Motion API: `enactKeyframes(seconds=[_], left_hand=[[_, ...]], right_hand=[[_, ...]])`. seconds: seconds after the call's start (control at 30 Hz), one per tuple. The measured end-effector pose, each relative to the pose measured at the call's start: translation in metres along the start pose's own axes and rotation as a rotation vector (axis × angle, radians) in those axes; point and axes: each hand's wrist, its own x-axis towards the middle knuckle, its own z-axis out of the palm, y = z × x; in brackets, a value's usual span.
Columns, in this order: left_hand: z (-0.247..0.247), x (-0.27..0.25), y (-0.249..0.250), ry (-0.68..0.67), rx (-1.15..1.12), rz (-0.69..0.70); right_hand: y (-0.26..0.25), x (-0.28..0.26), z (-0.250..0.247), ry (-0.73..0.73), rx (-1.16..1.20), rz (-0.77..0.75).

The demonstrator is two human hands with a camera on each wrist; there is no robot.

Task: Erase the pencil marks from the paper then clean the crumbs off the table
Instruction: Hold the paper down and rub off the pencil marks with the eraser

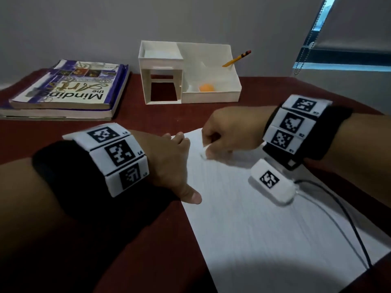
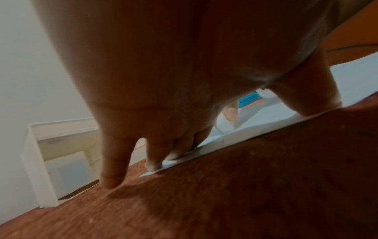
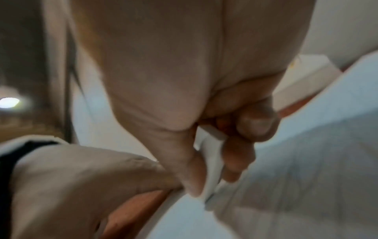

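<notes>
A white lined sheet of paper point(image 1: 254, 218) lies on the dark red table point(image 1: 148, 240). My right hand point(image 1: 228, 134) pinches a white eraser point(image 1: 204, 152) between thumb and fingers and holds its tip on the paper near the top left corner. The right wrist view shows the eraser point(image 3: 212, 163) held upright with its end on the paper point(image 3: 306, 161). My left hand point(image 1: 171, 161) lies flat, straight fingers and thumb pressing the sheet's left edge. The left wrist view shows these fingertips point(image 2: 153, 165) on the paper's edge point(image 2: 225, 140). Pencil marks are too faint to make out.
A white organiser box point(image 1: 188, 72) stands at the back with a yellow pencil point(image 1: 237, 58) and an orange ball point(image 1: 207, 87) in it. Two stacked books point(image 1: 67, 89) lie at the back left. A white device point(image 1: 273, 182) with cables point(image 1: 349, 218) rests on the paper's right side.
</notes>
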Motion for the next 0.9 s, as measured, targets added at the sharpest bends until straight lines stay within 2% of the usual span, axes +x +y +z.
enactKeyframes(seconds=[0.07,0.13,0.2,0.27,0.37,0.43,0.6,0.77,0.9], left_hand=[[0.0,-0.001,0.001,0.001,0.006,-0.01],[0.001,0.001,-0.001,0.005,0.009,-0.008],[0.003,0.002,-0.002,0.009,0.007,0.013],[0.002,0.001,-0.004,0.021,-0.004,0.028],[-0.002,-0.008,-0.006,0.068,-0.033,0.013],[-0.003,-0.01,-0.01,0.083,-0.026,0.002],[0.0,-0.01,-0.012,0.066,-0.022,0.019],[0.002,-0.008,-0.014,0.043,0.003,-0.011],[0.002,-0.008,-0.011,0.049,0.002,-0.003]], right_hand=[[0.008,0.002,-0.004,0.097,-0.091,0.063],[0.005,0.002,-0.004,0.132,-0.099,0.053],[-0.01,-0.002,0.0,0.031,-0.024,-0.045],[-0.019,-0.004,0.001,-0.047,0.033,-0.077],[-0.004,0.006,-0.006,0.117,-0.101,0.044],[0.001,0.008,-0.005,0.162,-0.145,0.095],[-0.029,0.005,0.004,-0.015,0.011,-0.102],[-0.007,0.016,-0.004,0.164,-0.123,0.029],[-0.014,0.003,0.001,-0.014,-0.013,-0.058]])
